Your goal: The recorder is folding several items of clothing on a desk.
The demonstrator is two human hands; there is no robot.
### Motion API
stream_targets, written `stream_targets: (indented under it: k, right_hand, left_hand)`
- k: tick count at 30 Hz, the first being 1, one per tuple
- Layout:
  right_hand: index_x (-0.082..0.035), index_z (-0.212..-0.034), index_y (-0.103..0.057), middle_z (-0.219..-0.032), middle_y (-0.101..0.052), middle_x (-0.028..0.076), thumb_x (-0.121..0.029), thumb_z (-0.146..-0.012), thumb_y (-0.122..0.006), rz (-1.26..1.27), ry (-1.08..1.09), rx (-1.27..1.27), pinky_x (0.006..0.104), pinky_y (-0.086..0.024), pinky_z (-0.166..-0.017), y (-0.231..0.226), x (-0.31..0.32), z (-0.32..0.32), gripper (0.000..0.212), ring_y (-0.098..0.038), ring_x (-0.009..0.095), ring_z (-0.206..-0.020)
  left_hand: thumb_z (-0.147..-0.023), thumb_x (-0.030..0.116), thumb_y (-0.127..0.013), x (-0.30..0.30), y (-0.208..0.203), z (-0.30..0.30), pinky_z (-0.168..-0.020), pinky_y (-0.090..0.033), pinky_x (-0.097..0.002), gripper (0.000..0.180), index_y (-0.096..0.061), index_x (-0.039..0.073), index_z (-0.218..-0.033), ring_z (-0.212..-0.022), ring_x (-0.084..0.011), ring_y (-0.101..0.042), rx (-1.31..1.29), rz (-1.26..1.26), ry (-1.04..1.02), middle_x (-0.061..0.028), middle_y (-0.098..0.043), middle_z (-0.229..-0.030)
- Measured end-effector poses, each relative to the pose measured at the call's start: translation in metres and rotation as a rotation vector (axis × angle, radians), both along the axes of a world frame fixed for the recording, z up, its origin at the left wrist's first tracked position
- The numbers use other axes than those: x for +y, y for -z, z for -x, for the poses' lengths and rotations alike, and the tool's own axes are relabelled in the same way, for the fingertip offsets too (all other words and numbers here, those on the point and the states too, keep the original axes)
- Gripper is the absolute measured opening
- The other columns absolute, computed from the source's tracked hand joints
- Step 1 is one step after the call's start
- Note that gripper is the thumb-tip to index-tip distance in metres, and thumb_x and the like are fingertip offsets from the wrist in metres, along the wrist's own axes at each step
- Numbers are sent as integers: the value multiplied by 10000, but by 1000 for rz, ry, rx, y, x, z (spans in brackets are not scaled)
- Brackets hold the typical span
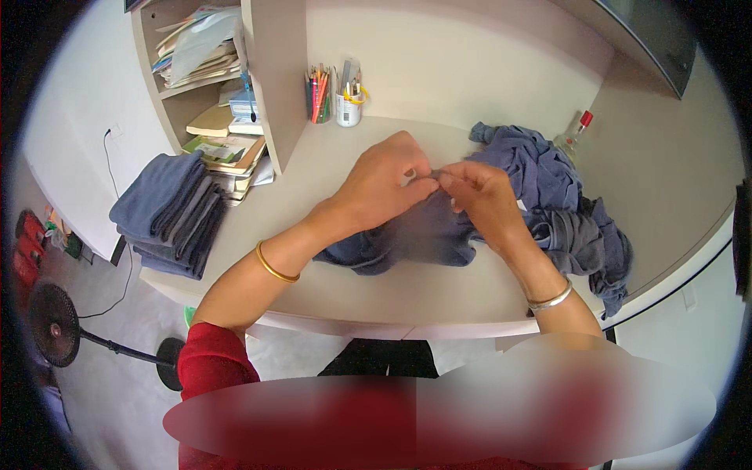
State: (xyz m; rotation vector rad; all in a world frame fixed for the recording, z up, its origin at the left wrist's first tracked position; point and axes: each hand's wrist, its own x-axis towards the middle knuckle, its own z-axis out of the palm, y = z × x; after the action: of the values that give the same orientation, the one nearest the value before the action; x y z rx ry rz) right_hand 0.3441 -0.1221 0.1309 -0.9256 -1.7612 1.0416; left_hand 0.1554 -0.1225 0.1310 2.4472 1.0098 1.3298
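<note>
My left hand (388, 178) and my right hand (482, 197) meet over the middle of the desk, thumbs and fingertips pinched close together. Between them they grip the upper edge of a blue-grey cloth (427, 231), which hangs below the fingers and spreads onto the desk. Part of the cloth is smeared by motion, so its exact shape is hard to tell. Just beyond and to the right of my right hand lies a crumpled heap of similar blue-grey cloths (533, 164). A neat stack of folded cloths (164, 200) sits at the desk's left end.
Behind the hands stand a cup of coloured pencils (319, 98) and a white pen holder (349, 108). Shelves at the back left hold papers and books (223, 149). A red-capped glass bottle (576, 137) is behind the heap. On the floor at left is a black fan (59, 325).
</note>
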Motion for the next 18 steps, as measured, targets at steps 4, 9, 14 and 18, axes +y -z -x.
stream_targets:
  k: [4,9,14,18]
  right_hand:
    - [23,-893,-636,-683,-571,-15,-98,-890,-586,-344,93,-132,218,-371,-518,-6,-4,-3,131,-470,63,-588]
    - [9,-887,-628,-664,-559,-15,-102,-889,-581,-488,180,-201,221,-379,-531,-34,-14,-14,120,-473,75,-585]
    - [-26,-933,-606,-565,-518,-7,-164,-928,-544,-188,200,-5,189,-339,-418,-71,-26,-38,151,-429,49,-448]
    - [-40,-1004,-570,-480,-440,-38,-224,-954,-510,-173,281,129,178,-275,-349,-87,-25,-61,200,-371,36,-367]
  left_hand:
    - [-801,79,-651,5,3,-4,-705,-463,-275,108,-564,14,-799,-759,-140,-553,-65,129,125,-66,-568,-814]
    - [-821,89,-630,3,-2,-6,-759,-437,-241,142,-530,17,-890,-782,-86,-512,-225,504,445,-26,-550,-794]
    - [-778,129,-656,4,-8,0,-748,-446,-279,188,-564,6,-888,-785,-129,-546,-57,297,388,-78,-591,-807]
    - [-764,217,-701,-6,-10,-2,-743,-441,-319,252,-574,4,-808,-785,-237,-584,32,287,415,-125,-581,-793]
